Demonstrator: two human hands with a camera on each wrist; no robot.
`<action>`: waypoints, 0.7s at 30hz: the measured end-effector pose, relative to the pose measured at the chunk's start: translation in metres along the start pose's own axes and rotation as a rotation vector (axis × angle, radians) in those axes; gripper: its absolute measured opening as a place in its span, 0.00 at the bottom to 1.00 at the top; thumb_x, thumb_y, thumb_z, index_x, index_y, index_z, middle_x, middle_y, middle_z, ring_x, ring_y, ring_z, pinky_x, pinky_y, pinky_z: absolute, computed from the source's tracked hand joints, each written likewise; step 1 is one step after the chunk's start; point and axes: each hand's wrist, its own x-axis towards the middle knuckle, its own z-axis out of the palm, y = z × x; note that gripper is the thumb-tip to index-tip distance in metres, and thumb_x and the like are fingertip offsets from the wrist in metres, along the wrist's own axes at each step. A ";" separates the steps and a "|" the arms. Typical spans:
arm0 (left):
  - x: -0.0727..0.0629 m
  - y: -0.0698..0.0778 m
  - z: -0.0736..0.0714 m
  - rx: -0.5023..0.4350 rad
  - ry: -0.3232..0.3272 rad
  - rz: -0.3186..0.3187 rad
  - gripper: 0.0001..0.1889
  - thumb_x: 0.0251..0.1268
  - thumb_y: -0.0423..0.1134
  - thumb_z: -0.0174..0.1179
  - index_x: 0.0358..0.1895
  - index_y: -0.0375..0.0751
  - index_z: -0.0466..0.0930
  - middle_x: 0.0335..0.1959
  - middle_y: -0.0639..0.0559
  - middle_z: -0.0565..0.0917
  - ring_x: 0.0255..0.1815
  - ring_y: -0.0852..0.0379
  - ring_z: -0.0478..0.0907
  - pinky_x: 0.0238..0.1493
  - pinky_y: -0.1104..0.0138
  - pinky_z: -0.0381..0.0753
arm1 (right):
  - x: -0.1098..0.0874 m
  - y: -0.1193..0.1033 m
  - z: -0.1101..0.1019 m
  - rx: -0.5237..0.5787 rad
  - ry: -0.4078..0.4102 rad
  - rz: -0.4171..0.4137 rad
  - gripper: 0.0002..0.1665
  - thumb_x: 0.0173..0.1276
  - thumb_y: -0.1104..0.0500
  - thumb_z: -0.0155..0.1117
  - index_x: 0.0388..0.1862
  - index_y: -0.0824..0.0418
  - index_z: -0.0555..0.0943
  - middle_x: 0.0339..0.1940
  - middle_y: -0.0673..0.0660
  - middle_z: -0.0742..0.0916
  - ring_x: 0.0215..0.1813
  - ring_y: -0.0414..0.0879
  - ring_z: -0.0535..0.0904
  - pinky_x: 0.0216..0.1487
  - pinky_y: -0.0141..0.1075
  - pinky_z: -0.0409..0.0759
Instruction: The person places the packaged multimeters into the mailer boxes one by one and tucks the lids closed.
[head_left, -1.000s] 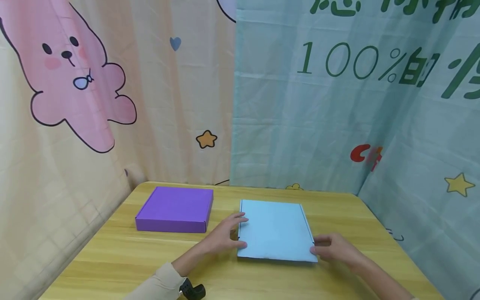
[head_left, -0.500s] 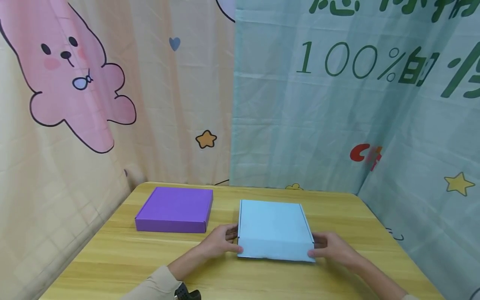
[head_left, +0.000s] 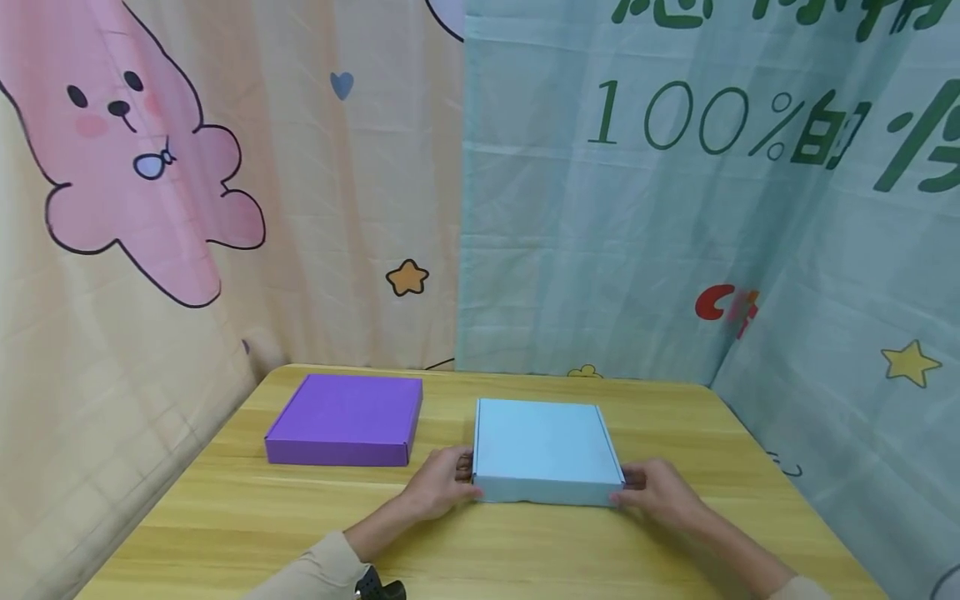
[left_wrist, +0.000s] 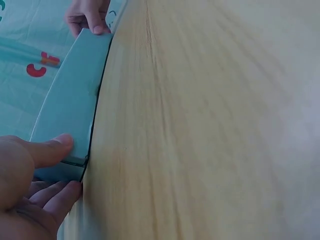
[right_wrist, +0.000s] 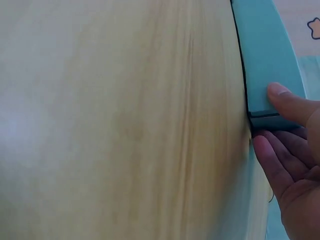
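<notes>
A flat light blue cardboard box (head_left: pixel 543 442) lies on the table, its lid down and its front flap upright against the front side. My left hand (head_left: pixel 438 483) holds the front left corner. In the left wrist view, that thumb (left_wrist: pixel 52 150) presses the front face while the fingers lie along the side. At the front right corner my right hand (head_left: pixel 660 493) grips in the same way. The right wrist view has its thumb (right_wrist: pixel 290 102) on the front face and its fingertips by the side near the tabletop. The box's inside is hidden.
A closed purple cardboard box (head_left: pixel 348 417) lies to the left of the blue one, with a gap between them. The wooden table (head_left: pixel 247 533) ends at printed curtains (head_left: pixel 360 208) behind and at both sides. A dark device sits at my left wrist.
The blue box's front flap has swung from sticking out toward me to upright. My left fingers have moved from the lid's left edge down to the box's side. The purple box stays put.
</notes>
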 end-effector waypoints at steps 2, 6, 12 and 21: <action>0.000 0.000 0.001 0.000 0.009 0.014 0.29 0.58 0.23 0.73 0.63 0.20 0.74 0.58 0.30 0.82 0.60 0.35 0.80 0.58 0.56 0.81 | 0.002 0.001 -0.001 -0.017 -0.005 -0.026 0.32 0.62 0.55 0.80 0.59 0.74 0.83 0.53 0.66 0.88 0.56 0.59 0.85 0.55 0.50 0.84; 0.003 -0.001 0.001 0.018 0.018 0.021 0.29 0.58 0.23 0.73 0.62 0.19 0.73 0.58 0.28 0.81 0.60 0.34 0.80 0.58 0.54 0.82 | 0.005 0.003 -0.005 -0.025 -0.011 -0.050 0.31 0.61 0.55 0.81 0.57 0.73 0.84 0.51 0.64 0.89 0.54 0.57 0.86 0.53 0.50 0.84; 0.013 -0.003 -0.003 0.074 0.028 -0.030 0.33 0.54 0.27 0.78 0.62 0.22 0.72 0.55 0.28 0.83 0.57 0.34 0.82 0.55 0.49 0.83 | 0.011 0.006 -0.007 0.059 0.028 0.041 0.38 0.57 0.58 0.84 0.59 0.79 0.79 0.51 0.68 0.88 0.54 0.60 0.86 0.52 0.50 0.85; 0.038 -0.009 -0.008 0.042 0.039 -0.097 0.31 0.51 0.27 0.80 0.58 0.29 0.74 0.51 0.33 0.86 0.52 0.42 0.86 0.53 0.53 0.85 | 0.026 0.011 -0.013 0.109 0.024 0.087 0.39 0.58 0.58 0.83 0.61 0.77 0.76 0.52 0.68 0.88 0.56 0.58 0.85 0.54 0.50 0.84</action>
